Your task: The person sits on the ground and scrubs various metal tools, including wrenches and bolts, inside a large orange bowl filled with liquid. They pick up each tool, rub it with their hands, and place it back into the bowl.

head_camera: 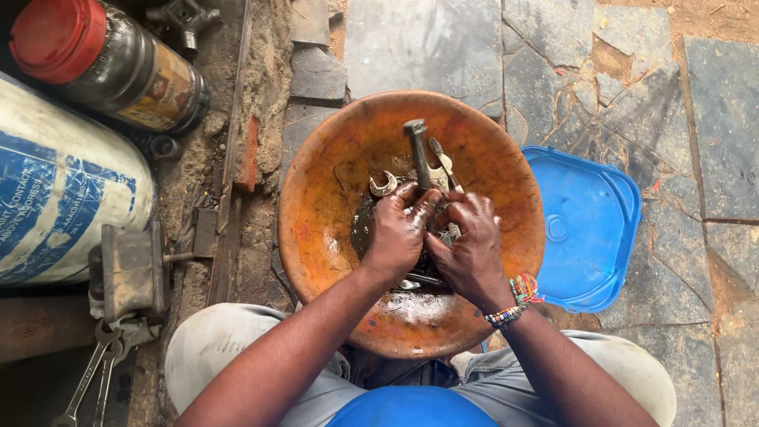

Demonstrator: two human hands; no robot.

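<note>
Metal tool [417, 150] pointing away, long axis vertical, left hand [398, 231] and right hand [472, 241] gripping it.

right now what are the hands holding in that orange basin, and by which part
Both hands, left hand and right hand, close around a dark metal tool at its lower shaft; its head sticks up above the fingers. The exact grip is hidden.

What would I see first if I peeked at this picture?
A big orange bowl in the middle, with the left hand and right hand together gripping greasy metal tools inside it. Just right of it lies a bright blue lid on the stone floor.
</note>
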